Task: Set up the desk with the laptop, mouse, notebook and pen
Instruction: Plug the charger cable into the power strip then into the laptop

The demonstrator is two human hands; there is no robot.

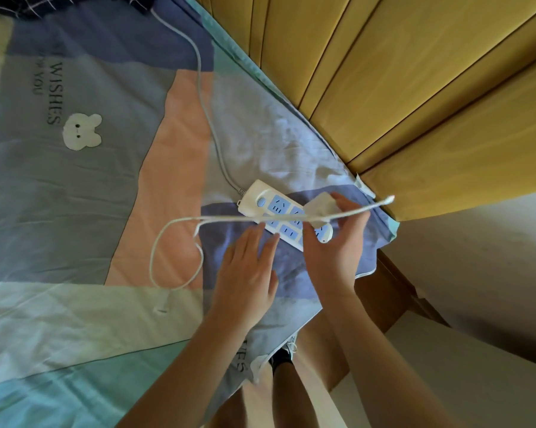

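Note:
A white power strip (262, 197) with blue sockets lies on a patchwork bed sheet (75, 186) near the bed's corner. My right hand (334, 245) grips a white charger adapter (320, 205) just above the strip's sockets. The adapter's white cable (174, 223) runs left across the strip and loops over the sheet; its loose end (388, 199) sticks out to the right. My left hand (248, 270) lies flat on the sheet beside the strip, fingers spread, holding nothing. No laptop, mouse, notebook or pen is in view.
The strip's grey cord (203, 97) runs up the bed to the far end. A yellow wooden headboard (415, 88) borders the bed on the right. Pale floor (477, 304) and my legs show below the bed corner.

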